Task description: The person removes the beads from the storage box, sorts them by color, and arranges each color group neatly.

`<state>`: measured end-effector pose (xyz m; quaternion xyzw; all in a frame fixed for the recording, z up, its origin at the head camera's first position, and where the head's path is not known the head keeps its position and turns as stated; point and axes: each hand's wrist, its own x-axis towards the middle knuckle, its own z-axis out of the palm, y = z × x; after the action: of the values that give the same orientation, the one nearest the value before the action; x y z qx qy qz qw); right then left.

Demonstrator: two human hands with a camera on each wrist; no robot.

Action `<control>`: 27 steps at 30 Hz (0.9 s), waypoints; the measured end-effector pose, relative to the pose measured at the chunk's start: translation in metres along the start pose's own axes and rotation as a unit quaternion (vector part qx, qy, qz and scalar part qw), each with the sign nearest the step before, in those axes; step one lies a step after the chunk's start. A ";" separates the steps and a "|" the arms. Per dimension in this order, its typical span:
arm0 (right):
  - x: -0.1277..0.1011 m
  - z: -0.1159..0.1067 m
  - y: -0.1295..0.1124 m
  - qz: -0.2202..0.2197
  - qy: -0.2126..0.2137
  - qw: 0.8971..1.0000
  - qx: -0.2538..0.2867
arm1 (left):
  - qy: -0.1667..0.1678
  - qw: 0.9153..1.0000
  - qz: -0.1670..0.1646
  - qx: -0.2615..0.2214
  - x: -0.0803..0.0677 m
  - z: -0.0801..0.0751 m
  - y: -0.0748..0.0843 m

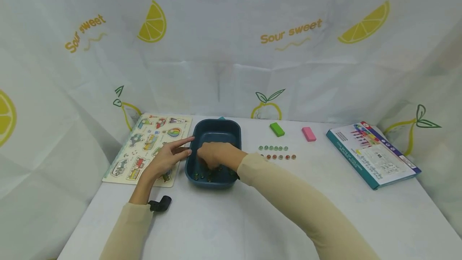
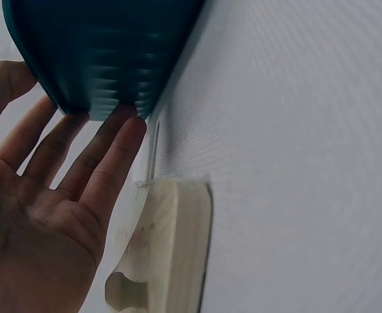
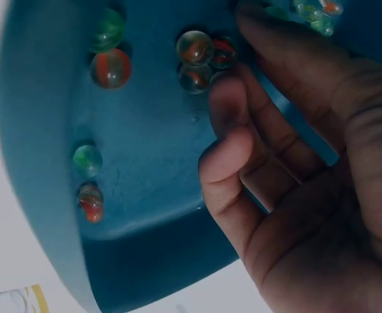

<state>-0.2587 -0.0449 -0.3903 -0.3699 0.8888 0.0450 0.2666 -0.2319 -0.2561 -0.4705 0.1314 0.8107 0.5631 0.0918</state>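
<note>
The right hand [image 1: 213,155] is down inside the dark blue tub [image 1: 216,129], fingers curled loosely over the glass marbles [image 3: 194,49] on the tub floor; fingertips [image 3: 227,98] sit right at a cluster of 3-4 marbles, but can't tell whether one is actually pinched. More marbles lie scattered to either side of that hand in the tub, some green, some orange/red. The left hand [image 1: 167,157] is flat & relaxed, fingers straight, w/ the fingertips [image 2: 129,130] pressed against the tub's outer wall [image 2: 100,59] near its bottom edge, holding nothing. Under & behind the left hand lies a wooden vehicle puzzle board [image 1: 146,147] on the white surface [image 1: 252,220]; its pale edge shows just below the fingers in the left wrist view. A small black object [image 1: 161,204] sits by the left wrist. Beyond the right forearm, two short rows of marbles are lined up on the surface: a green row [image 1: 273,148] & an orange row [image 1: 278,157] just nearer. Farther past those, a green block [image 1: 277,129] & a pink block [image 1: 309,134], well apart from each other. A crayon box [image 1: 371,153] lies far out to the right of the right hand
</note>
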 end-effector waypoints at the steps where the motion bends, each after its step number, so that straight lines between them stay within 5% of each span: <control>1: 0.000 0.001 0.000 0.002 0.001 1.000 -0.005 | 0.000 1.000 0.000 0.000 0.000 0.000 0.000; 17: -0.005 0.000 0.008 0.023 -0.015 0.999 -0.024 | 0.006 1.000 -0.009 0.005 0.000 0.001 0.002; 27: -0.006 -0.006 0.020 -0.029 -0.005 1.000 0.005 | 0.003 1.000 -0.006 0.005 0.000 0.000 0.001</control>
<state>-0.2720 -0.0283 -0.3846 -0.3939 0.8766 0.0348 0.2741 -0.2320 -0.2556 -0.4700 0.1253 0.8143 0.5593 0.0916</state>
